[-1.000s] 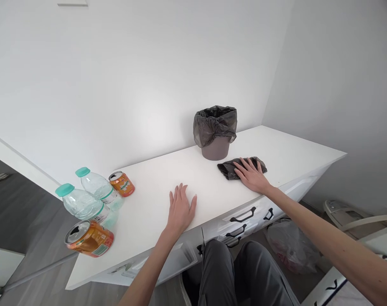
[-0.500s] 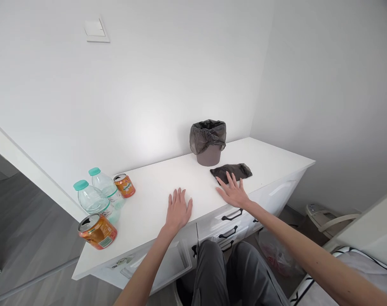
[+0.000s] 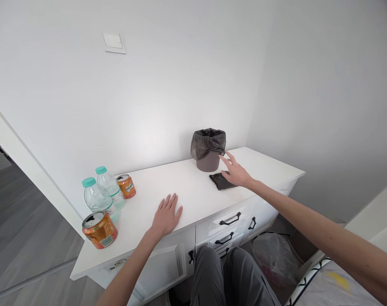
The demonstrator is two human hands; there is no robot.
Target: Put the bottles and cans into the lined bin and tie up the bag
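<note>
My left hand (image 3: 166,216) lies flat on the white cabinet top (image 3: 161,180) near its front edge, fingers stretched out and holding nothing. Raised over the right part of the cabinet, my right hand (image 3: 236,171) has its fingers apart. Its fingertips come close to a small brown trash bin (image 3: 208,163) lined with a black plastic bag (image 3: 203,145); I cannot tell whether they touch the liner. Beneath this hand a folded black plastic bag (image 3: 221,182) lies on the surface, partly hidden by it.
On the left stand two clear bottles with teal caps, a near bottle (image 3: 96,196) and a far bottle (image 3: 108,182), plus an orange near can (image 3: 101,231) and a far can (image 3: 127,187), both opened. Drawers with black handles (image 3: 230,219) face my knees. A plastic bag (image 3: 274,255) sits below right.
My right hand has lifted off the folded black bag and moved up toward the bin. My left hand has slid a little left and toward me. The view has shifted slightly.
</note>
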